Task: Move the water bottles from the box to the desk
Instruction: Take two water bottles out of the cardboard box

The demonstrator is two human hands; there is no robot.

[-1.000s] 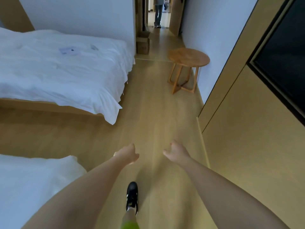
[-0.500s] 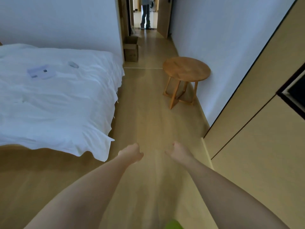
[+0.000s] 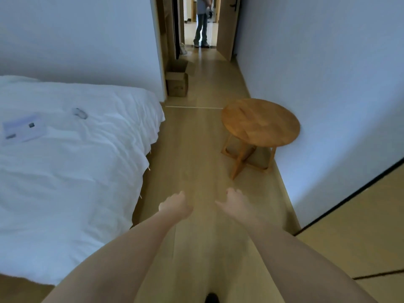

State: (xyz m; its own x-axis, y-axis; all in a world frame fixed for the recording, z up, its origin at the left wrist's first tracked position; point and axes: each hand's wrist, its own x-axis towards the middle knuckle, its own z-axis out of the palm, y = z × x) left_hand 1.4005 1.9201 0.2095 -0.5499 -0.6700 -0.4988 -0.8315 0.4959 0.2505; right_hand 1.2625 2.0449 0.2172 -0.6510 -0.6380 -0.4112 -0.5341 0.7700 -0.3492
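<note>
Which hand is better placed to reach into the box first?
Left, slightly. The box stands ahead on the left by the wall corner, on the left hand's side. Both hands are empty; the right hand lies farther across.

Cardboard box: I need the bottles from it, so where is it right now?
In the head view the cardboard box stands on the floor ahead, left of the walkway, against the wall corner beyond the bed.

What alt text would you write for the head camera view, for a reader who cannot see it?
Two bare arms reach forward over a wooden floor, left hand and right hand loosely curled and holding nothing. A cardboard box stands open far ahead by the wall, with a white bed left and a round wooden table right.
</note>
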